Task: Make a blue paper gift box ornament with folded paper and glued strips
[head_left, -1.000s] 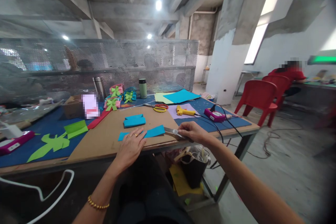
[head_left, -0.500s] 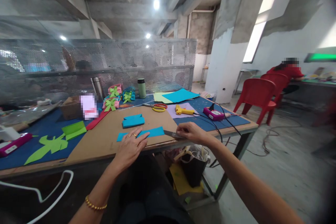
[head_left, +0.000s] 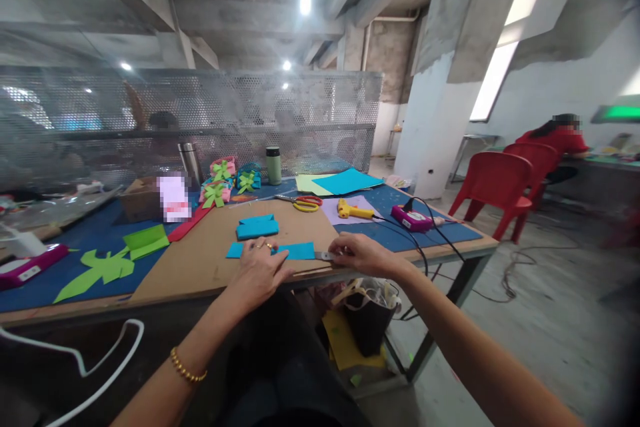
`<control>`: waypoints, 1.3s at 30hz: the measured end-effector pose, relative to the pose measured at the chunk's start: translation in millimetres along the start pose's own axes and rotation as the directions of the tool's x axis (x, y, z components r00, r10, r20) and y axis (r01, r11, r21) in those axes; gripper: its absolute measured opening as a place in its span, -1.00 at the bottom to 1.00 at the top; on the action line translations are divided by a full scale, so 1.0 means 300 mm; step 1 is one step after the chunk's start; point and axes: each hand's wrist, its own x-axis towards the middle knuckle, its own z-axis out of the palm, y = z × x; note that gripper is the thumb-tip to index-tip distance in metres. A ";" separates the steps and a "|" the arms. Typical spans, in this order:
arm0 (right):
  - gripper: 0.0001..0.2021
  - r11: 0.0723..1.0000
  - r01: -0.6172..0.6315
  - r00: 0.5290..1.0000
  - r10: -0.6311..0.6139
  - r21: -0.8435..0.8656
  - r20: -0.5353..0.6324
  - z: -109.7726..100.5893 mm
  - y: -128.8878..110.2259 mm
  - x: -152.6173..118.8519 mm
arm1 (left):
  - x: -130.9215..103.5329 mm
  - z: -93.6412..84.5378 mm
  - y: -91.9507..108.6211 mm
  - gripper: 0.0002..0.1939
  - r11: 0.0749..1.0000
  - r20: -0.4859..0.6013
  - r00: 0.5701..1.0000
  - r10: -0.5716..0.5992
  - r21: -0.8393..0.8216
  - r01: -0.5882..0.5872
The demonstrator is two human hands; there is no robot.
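Note:
A blue felt strip lies flat on the brown cardboard near the table's front edge. Across its middle rests my left hand, fingers spread and pressing down, hiding part of the strip. My right hand is closed at the strip's right end, pinching a thin grey metal ruler. Most of the ruler is hidden by the strip or my fingers. Just behind the strip sits a folded blue felt piece.
Scissors, a yellow glue gun and a purple power strip lie behind and right. Green felt pieces lie left. Felt bows, a green bottle and blue sheets stand or lie at the back.
My right hand has shifted slightly left, and less of the ruler shows between it and the strip. My left hand stays on the strip, its fingers a little more arched.

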 end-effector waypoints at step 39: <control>-0.69 0.988 0.038 0.997 -0.047 -0.151 -0.061 0.088 -0.110 -0.080 | 0.162 0.050 -0.072 -0.44 0.942 0.239 0.969 0.069 -0.336 0.016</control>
